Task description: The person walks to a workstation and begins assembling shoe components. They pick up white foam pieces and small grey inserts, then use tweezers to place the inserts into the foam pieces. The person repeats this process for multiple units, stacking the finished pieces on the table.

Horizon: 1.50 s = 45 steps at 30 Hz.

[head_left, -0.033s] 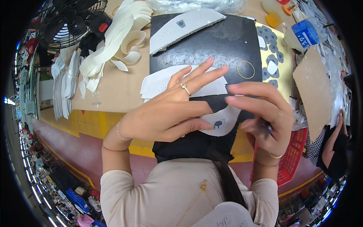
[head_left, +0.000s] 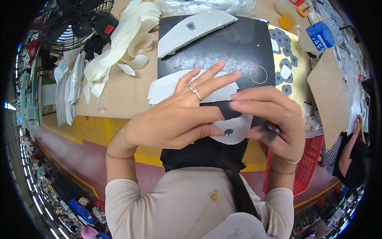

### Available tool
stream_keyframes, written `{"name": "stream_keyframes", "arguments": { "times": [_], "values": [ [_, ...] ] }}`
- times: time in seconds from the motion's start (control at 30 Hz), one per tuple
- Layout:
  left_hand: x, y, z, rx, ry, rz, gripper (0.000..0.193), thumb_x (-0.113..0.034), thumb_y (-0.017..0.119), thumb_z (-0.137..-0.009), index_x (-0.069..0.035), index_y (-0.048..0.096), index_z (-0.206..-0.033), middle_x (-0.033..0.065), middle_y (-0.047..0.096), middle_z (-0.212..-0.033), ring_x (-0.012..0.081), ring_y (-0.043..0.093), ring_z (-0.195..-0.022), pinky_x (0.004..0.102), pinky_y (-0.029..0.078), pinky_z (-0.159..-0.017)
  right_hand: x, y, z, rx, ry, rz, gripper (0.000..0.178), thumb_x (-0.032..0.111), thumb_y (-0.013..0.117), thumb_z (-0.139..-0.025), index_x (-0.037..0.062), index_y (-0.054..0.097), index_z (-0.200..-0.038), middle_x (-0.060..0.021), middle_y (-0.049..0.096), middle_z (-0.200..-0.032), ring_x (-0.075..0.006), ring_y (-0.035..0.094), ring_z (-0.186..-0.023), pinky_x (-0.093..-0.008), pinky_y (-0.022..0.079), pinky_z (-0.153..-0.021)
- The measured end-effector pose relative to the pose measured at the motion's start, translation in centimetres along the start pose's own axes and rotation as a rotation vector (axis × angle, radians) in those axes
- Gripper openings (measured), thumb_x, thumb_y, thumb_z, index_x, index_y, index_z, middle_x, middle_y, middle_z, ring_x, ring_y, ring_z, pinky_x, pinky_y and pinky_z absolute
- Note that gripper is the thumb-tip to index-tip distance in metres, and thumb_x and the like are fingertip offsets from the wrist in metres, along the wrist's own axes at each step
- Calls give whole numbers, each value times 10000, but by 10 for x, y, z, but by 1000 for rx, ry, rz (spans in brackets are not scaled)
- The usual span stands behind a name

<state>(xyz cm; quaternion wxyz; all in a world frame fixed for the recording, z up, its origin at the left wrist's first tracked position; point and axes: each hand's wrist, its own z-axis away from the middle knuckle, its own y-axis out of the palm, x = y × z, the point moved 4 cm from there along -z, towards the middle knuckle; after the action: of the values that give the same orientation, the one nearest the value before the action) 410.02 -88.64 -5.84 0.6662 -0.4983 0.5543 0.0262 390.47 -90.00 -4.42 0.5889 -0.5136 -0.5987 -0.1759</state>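
My left hand (head_left: 179,115), with a ring on one finger, is raised over the table's front edge. Its thumb and forefinger pinch the edge of a white rounded piece (head_left: 232,131) that bears a small dark mark, while the other fingers spread out. My right hand (head_left: 274,119) is curled close beside it, gripping a small dark tool (head_left: 270,130), its fingertips touching the same piece. Under the hands lies a flat white cut sheet (head_left: 165,89) on a black mat (head_left: 230,47).
A long white moulded strip (head_left: 191,26) and a rubber band (head_left: 258,74) lie on the mat. Curled white strips (head_left: 127,40) pile at the left near a fan (head_left: 75,20). Bottles (head_left: 314,38), a cardboard sheet (head_left: 328,95) and a red basket (head_left: 308,167) are on the right, where another person (head_left: 350,159) works.
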Motion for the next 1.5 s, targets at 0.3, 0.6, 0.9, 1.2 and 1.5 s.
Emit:
{"name": "stream_keyframes", "arguments": {
  "times": [0.3, 0.6, 0.9, 1.2, 1.5],
  "values": [
    [26, -20, 25, -781, -217, 190, 545, -218, 743, -864, -57, 472, -1308, 163, 548, -1304, 286, 496, -1247, 396, 354, -1064, -27, 13, 0, -291, 228, -449, 126, 82, 752, -876, -14, 706, -942, 15, 637, -744, -26, 517, -615, -185, 384, -532],
    [4, 41, 0, -798, -197, 1040, 843, -24, 775, -835, -34, 294, -1527, 106, 619, -1144, 122, 584, -1054, 235, 431, -902, -44, 41, 15, -386, 189, -610, 297, 89, 770, -859, 17, 612, -1101, -54, 592, -990, -43, 498, -692, -177, 373, -560],
    [12, 19, 10, -543, -210, 611, 719, -31, 770, -830, -73, 414, -1453, 94, 650, -977, 96, 597, -866, 226, 440, -758, -5, -1, 14, -328, -43, 227, 464, 66, 872, -670, 50, 666, -1086, -92, 624, -1007, -179, 599, -842, -274, 502, -695],
    [13, 18, 12, -459, -173, 468, 605, -39, 765, -826, -112, 534, -1380, 83, 681, -809, 70, 611, -678, 218, 449, -613, 10, -1, 0, -214, -73, 394, 362, 55, 859, -628, 15, 722, -961, -91, 650, -841, -233, 687, -805, -318, 565, -715],
    [14, 15, 12, -353, -197, 447, 527, -44, 759, -833, -121, 597, -1329, 70, 718, -774, 72, 640, -597, 225, 477, -558, 9, 1, 1, -213, -78, 383, 353, 43, 859, -627, 12, 719, -950, -90, 647, -828, -222, 686, -779, -320, 580, -719]
  ]
}}
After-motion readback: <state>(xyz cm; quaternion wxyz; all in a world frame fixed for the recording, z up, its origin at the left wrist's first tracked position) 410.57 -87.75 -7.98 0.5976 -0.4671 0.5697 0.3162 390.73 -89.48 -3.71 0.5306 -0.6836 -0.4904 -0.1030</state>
